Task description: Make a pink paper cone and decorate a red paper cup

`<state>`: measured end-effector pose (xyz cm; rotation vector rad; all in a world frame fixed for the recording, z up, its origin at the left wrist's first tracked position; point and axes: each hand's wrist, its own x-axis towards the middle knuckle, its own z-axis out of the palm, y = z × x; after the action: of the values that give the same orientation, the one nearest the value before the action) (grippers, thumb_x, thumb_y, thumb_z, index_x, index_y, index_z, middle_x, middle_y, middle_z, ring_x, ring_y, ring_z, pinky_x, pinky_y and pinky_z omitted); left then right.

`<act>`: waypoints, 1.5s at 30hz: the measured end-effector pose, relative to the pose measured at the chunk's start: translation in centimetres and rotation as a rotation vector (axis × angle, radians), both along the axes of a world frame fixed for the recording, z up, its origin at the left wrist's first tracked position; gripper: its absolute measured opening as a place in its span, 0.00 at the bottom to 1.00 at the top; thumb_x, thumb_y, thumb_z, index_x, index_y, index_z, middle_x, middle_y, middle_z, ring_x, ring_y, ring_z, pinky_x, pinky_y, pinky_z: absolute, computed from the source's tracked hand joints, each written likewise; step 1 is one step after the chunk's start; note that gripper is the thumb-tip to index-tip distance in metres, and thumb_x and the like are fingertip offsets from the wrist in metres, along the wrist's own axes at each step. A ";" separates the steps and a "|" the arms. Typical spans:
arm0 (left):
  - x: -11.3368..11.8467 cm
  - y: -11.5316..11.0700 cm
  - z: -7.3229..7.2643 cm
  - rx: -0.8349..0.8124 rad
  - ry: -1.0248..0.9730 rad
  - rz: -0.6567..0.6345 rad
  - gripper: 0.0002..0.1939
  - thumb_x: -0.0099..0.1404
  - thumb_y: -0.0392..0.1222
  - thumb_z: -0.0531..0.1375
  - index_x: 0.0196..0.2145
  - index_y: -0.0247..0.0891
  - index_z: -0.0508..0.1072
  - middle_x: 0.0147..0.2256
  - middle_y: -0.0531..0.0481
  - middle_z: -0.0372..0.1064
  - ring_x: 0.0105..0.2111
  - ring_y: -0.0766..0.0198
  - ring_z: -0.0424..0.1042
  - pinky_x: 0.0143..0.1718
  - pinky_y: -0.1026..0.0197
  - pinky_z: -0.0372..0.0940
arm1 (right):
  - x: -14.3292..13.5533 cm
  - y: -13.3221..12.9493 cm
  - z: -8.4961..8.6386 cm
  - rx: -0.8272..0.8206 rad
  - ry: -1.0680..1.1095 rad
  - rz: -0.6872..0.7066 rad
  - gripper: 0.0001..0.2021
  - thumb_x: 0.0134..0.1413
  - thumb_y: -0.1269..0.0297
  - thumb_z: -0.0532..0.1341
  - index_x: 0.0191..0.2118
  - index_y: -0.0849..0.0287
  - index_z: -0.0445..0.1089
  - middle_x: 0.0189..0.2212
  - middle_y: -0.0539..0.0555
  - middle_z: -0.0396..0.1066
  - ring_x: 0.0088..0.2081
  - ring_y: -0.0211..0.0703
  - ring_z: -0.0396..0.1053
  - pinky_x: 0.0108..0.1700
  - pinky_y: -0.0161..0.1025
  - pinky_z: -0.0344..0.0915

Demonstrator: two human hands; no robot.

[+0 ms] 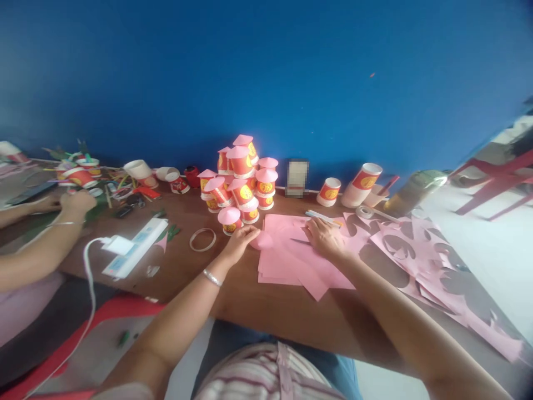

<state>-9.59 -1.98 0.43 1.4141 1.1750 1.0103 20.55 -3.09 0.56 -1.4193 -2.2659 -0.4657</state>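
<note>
My left hand (241, 242) pinches the edge of a small round piece of pink paper (263, 240). Close to it, scissors (300, 241) point their dark blades leftward out of my right hand (325, 238), which is closed around their hidden handles. Both hands are over or beside a stack of pink paper sheets (280, 271). Behind my left hand, several red paper cups with pink cone tops (241, 191) are piled up; the nearest capped cup (230, 219) stands close to my fingers. Just beyond my right hand lies a pale, slim object (318, 215).
Pink paper offcuts (420, 261) spread along the right side. Paper cups (362, 183) and a tape roll (365, 212) stand at the back right. To the left are a tape ring (202, 239), a power strip (135, 247) with a white cable, and another person's hands (77, 203).
</note>
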 end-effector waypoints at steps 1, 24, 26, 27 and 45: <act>0.0 -0.1 0.2 -0.016 -0.005 -0.005 0.18 0.61 0.57 0.66 0.28 0.38 0.74 0.24 0.55 0.64 0.29 0.64 0.62 0.33 0.61 0.56 | 0.0 -1.1 -0.5 0.023 0.034 0.025 0.14 0.72 0.64 0.53 0.34 0.60 0.70 0.30 0.55 0.73 0.31 0.43 0.67 0.32 0.39 0.52; -1.7 -1.2 -0.8 -0.257 -0.286 0.271 0.25 0.47 0.48 0.75 0.41 0.36 0.76 0.42 0.45 0.76 0.43 0.58 0.76 0.42 0.57 0.69 | 0.5 -3.2 -1.4 -0.343 0.137 -0.001 0.15 0.69 0.66 0.54 0.38 0.57 0.78 0.37 0.55 0.80 0.38 0.43 0.75 0.36 0.38 0.59; -1.7 -1.4 -1.0 -0.246 -0.316 0.296 0.24 0.48 0.47 0.74 0.41 0.36 0.76 0.43 0.45 0.77 0.43 0.58 0.76 0.43 0.58 0.69 | 0.5 -3.2 -1.4 -0.364 0.120 0.000 0.15 0.70 0.65 0.54 0.38 0.57 0.79 0.39 0.55 0.80 0.38 0.43 0.76 0.36 0.38 0.59; -1.8 -1.5 -1.1 -0.243 -0.333 0.313 0.23 0.48 0.46 0.73 0.41 0.36 0.76 0.43 0.45 0.77 0.44 0.58 0.76 0.44 0.57 0.69 | 0.5 -3.2 -1.3 -0.372 0.113 -0.001 0.15 0.70 0.65 0.54 0.39 0.57 0.79 0.40 0.55 0.80 0.39 0.43 0.76 0.36 0.38 0.58; -2.9 -4.2 -1.1 -0.067 -0.246 0.290 0.27 0.52 0.48 0.73 0.49 0.37 0.79 0.62 0.37 0.70 0.69 0.43 0.61 0.70 0.45 0.54 | 0.4 -3.0 -1.1 -0.392 0.097 0.003 0.16 0.71 0.64 0.53 0.43 0.56 0.79 0.41 0.56 0.80 0.39 0.43 0.76 0.36 0.38 0.62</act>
<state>-12.52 -6.14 -0.70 1.0512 1.2380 1.2939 20.90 -6.13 -0.58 -1.5790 -2.3661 0.0563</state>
